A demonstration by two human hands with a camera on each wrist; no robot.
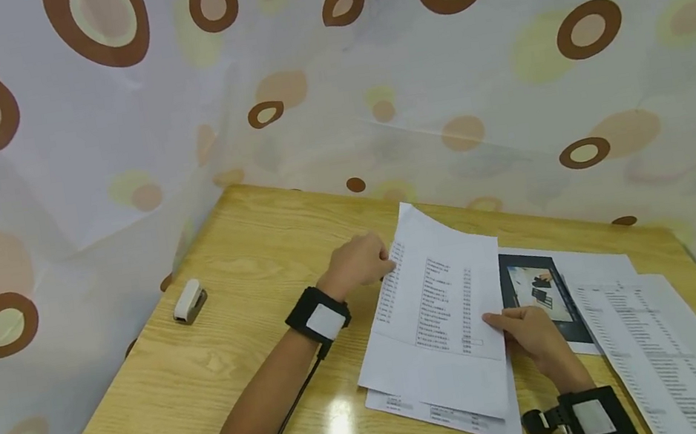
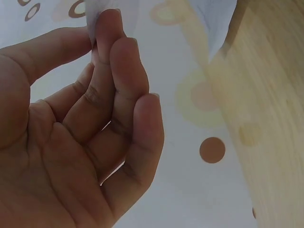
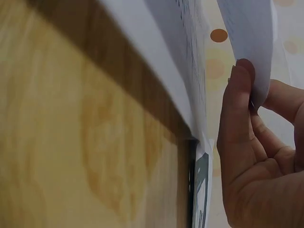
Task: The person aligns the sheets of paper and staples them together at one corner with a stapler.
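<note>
A printed sheet of paper (image 1: 444,300) with columns of text is held up over the table, tilted. My left hand (image 1: 358,264) pinches its left edge between thumb and index finger; in the left wrist view, the other fingers (image 2: 148,123) curl loosely beside. At the opposite edge, my right hand (image 1: 535,339) pinches the sheet, thumb on the printed face. The right wrist view shows the paper (image 3: 251,42) between thumb and fingertips, raised off the wood. Another printed sheet (image 1: 445,416) lies beneath, its lower edge showing.
A small white and grey stapler (image 1: 189,301) stands on the wooden table (image 1: 233,264) at the left. To the right lie a page with a dark picture (image 1: 537,290) and, overlapping it, a page of printed lists (image 1: 658,350). A patterned curtain (image 1: 323,138) hangs behind.
</note>
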